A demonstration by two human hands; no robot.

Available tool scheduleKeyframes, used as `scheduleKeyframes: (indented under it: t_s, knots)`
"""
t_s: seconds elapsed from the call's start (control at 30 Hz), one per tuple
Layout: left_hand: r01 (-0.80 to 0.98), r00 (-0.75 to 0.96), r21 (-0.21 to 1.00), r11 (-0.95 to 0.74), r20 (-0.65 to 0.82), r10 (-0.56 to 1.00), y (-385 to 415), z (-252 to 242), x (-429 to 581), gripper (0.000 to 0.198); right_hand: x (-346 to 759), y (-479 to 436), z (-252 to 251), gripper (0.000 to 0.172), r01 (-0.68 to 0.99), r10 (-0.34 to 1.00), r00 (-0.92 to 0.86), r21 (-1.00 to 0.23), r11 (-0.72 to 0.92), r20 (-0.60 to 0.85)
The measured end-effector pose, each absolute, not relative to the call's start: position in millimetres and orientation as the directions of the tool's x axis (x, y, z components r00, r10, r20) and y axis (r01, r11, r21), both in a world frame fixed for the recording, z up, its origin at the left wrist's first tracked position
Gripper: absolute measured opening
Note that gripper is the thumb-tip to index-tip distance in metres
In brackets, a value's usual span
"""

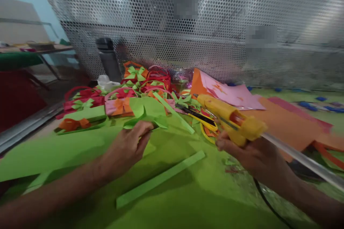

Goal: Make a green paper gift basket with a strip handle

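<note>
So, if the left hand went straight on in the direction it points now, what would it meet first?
Probably the light green paper strip lying diagonally just beyond the left hand, though depth is hard to judge.

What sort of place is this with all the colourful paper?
It looks like a craft workspace, maybe a workshop. The right hand holds a yellow glue gun, a cut green paper strip lies nearby, and little bags with bows sit behind.

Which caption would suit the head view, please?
Left hand holding green paper, right hand gripping a yellow glue gun, near colourful handled bags.
</note>
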State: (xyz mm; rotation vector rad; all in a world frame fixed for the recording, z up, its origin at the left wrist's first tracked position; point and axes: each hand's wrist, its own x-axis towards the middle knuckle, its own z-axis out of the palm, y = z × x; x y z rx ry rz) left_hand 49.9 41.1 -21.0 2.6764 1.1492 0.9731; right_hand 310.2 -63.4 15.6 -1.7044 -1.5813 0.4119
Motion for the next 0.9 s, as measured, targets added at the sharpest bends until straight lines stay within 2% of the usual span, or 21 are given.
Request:
scheduleKeyframes:
  t_s: [0.1, 0.23, 0.37, 0.43, 0.5, 0.57, 0.73, 0.83, 0.9]
  knots:
    - [0.633, 0.544, 0.235, -0.737, 0.542, 0.640, 37, -23, 49, 0.016, 317, -53, 15, 0.018, 0.784, 0.900, 0.224, -0.617, 0.060, 0.373]
    - [0.551, 0.677, 0.145, -0.822, 0.499, 0.541, 36, -23, 48, 0.030, 319, -49, 0, 0.051, 0.787, 0.933, 0.065, -0.593, 0.171, 0.354]
    - [0.690, 0.631, 0.111, -0.715, 0.392, 0.670, 43, -17, 51, 0.037, 315, -50, -21, 0.068, 0.746, 0.967, -0.093, -0.627, 0.225, 0.236]
    - [0.773, 0.574, 0.086, -0.629, 0.326, 0.751, 47, -13, 51, 0.039, 313, -51, -30, 0.072, 0.749, 0.963, -0.137, -0.613, 0.253, 0.230]
    - [0.830, 0.520, 0.057, -0.555, 0.280, 0.807, 53, -8, 50, 0.042, 314, -52, -38, 0.073, 0.775, 0.955, -0.185, -0.563, 0.288, 0.233]
    - [0.864, 0.471, 0.045, -0.501, 0.278, 0.837, 59, -4, 47, 0.043, 316, -52, -44, 0.072, 0.815, 0.932, -0.271, -0.457, 0.355, 0.240]
    - [0.891, 0.378, 0.118, -0.438, 0.343, 0.860, 71, 1, 38, 0.042, 321, -52, -46, 0.073, 0.785, 0.797, -0.557, -0.164, 0.597, 0.234]
    - [0.882, 0.354, 0.182, -0.435, 0.352, 0.867, 72, 3, 37, 0.041, 320, -50, -41, 0.075, 0.724, 0.722, -0.661, -0.078, 0.685, 0.206]
    - [0.867, 0.316, 0.271, -0.419, 0.353, 0.881, 72, 5, 37, 0.042, 320, -48, -41, 0.075, 0.709, 0.704, -0.682, -0.057, 0.703, 0.197]
